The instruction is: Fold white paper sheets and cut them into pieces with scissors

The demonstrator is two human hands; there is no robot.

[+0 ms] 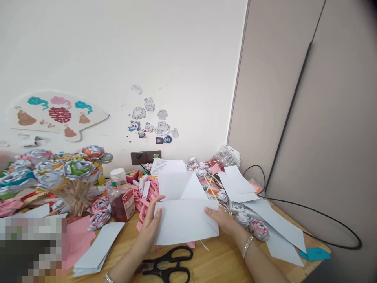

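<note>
A white sheet of paper [185, 215], partly folded with a triangular flap standing up at its top, is held over the wooden table [224, 263]. My left hand [151, 224] grips its left edge, thumb on top. My right hand [222, 220] pinches its right edge; a bracelet shows on that wrist. Black scissors [169, 264] lie on the table just below the paper, between my forearms.
Paper roses on sticks [73, 169] crowd the left. A bottle of red liquid [120, 196] stands beside pink folded strips [147, 192]. Loose white sheets [273, 224] lie at right, a white stack [98, 247] at left. A black cable [324, 216] loops along the right wall.
</note>
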